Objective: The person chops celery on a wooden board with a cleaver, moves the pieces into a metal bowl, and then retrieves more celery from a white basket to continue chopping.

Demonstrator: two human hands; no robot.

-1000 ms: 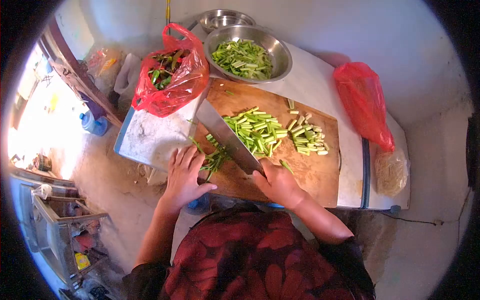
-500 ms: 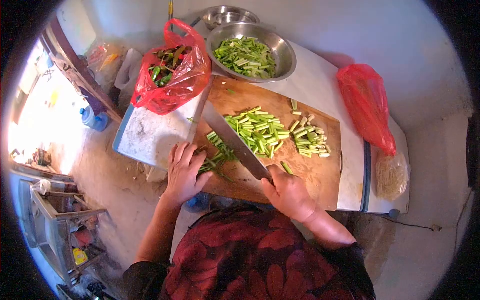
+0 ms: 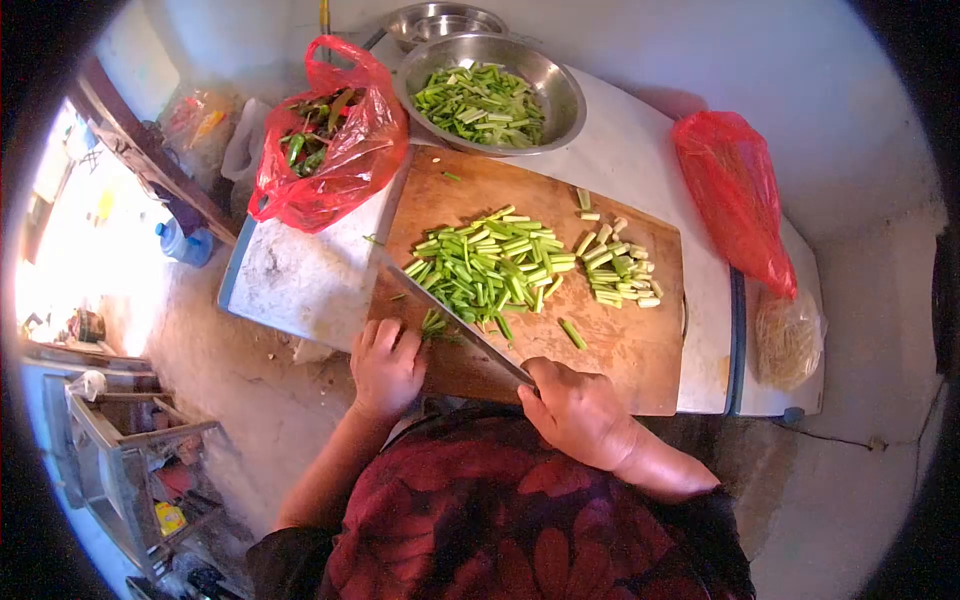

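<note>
My right hand (image 3: 582,412) grips the handle of a kitchen knife (image 3: 455,322), its long blade slanting up and left across the wooden cutting board (image 3: 630,375). Curled at the board's near left edge, my left hand (image 3: 388,370) has its fingertips down; what lies under them is hidden. A few green pieces (image 3: 433,322) sit between that hand and the blade. Beyond the knife spreads a pile of chopped green stalks (image 3: 495,255). Paler, thicker cut ends (image 3: 620,270) form a smaller heap to its right, and one loose piece (image 3: 572,334) lies nearer me.
A steel bowl (image 3: 565,100) of chopped greens stands behind the board, with more steel bowls (image 3: 410,22) further back. At left is an open red plastic bag (image 3: 350,185) with peppers. Another red bag (image 3: 728,190) and a clear bag of thin strands (image 3: 787,340) lie right.
My left hand has gone from spread fingers to curled ones, slightly right and down. The knife has tipped, its blade now lower and seen more edge-on. The greens by the left hand have shrunk.
</note>
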